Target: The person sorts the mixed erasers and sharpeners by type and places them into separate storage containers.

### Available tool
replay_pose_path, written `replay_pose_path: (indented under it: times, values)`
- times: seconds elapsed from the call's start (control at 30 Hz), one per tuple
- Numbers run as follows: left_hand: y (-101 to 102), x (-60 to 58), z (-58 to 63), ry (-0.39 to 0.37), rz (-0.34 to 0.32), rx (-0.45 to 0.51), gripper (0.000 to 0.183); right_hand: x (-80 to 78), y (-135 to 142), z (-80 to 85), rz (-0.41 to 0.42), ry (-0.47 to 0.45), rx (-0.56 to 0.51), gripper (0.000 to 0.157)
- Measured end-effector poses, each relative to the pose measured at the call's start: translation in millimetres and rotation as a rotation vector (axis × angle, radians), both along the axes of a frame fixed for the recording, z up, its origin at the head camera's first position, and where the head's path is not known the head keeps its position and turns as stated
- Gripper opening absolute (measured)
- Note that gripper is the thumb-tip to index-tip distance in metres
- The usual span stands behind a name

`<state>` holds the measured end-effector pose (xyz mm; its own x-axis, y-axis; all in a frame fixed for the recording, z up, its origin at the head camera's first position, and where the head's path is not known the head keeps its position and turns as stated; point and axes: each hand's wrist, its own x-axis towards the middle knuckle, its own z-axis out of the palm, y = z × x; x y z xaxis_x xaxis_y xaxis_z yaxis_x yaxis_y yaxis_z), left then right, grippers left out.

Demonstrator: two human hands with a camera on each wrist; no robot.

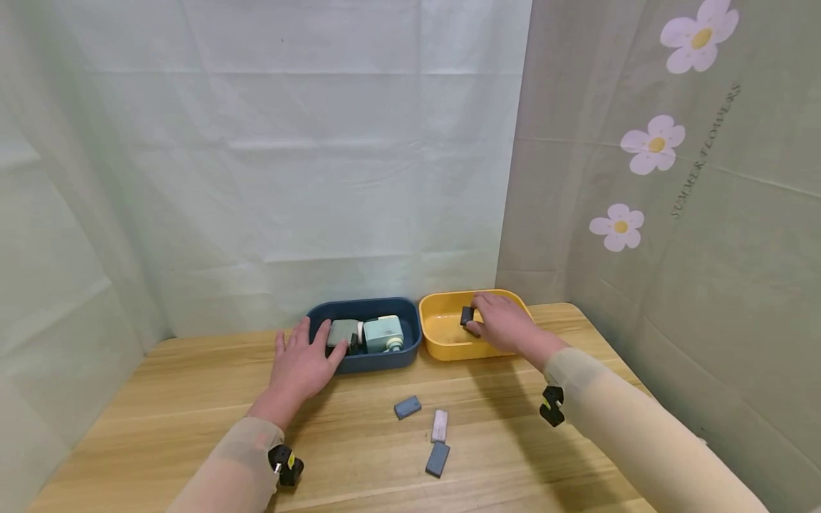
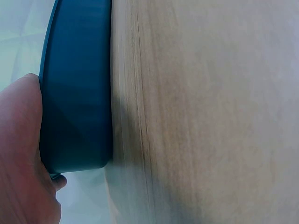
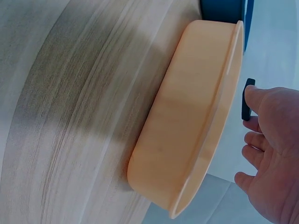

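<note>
My right hand [image 1: 503, 324] is over the yellow bin [image 1: 458, 351], pinching a small dark rectangular block [image 1: 467, 315] between thumb and fingers. In the right wrist view that block [image 3: 247, 100] is a thin dark slab beyond the bin's rim. My left hand [image 1: 304, 360] is spread at the left end of the navy bin [image 1: 378, 363], its thumb reaching over the near rim. Inside this bin lie a grey-green boxy item [image 1: 344, 331] and a pale teal boxy item [image 1: 383, 333] with a cream knob. The left wrist view shows the hand [image 2: 21, 149] against the bin's rim.
On the wooden table [image 1: 359, 456], in front of the bins, lie a blue-grey block [image 1: 407, 407], a pale lilac block [image 1: 439, 426] and a darker grey block [image 1: 437, 459]. A white curtain [image 1: 321, 178] hangs behind; a flowered grey curtain [image 1: 641, 299] borders the right.
</note>
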<state>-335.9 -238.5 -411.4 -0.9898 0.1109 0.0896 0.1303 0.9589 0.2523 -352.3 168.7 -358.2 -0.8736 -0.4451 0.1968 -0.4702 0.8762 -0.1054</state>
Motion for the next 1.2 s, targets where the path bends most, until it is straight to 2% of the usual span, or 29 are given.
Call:
replay_pose_path:
  times: [0.17,0.47,0.7,1.0,1.2]
  values:
    - [-0.6,-0.4,-0.5,0.003,-0.003,0.001,0.084,-4.3,0.6,-4.5,-0.015,-0.001,0.01,0.037]
    - [0.1,1.3,1.6,0.004,-0.002,0.001,0.083,-4.8,-2.8,0.6,-0.044,-0.06,0.027,0.035]
    - [1.0,3.3,3.6,0.0,0.004,0.002,0.084,-16.9,1.1,-14.7,-0.051,-0.068,0.027,0.035]
    - [1.6,3.5,4.6,-0.003,0.005,0.006,0.083,-24.0,0.9,-20.3,-0.046,-0.072,0.026,0.035]
    - [1.1,3.1,4.4,-0.004,0.005,0.001,0.082,-19.3,-6.7,-13.0,-0.069,-0.092,0.034,0.036]
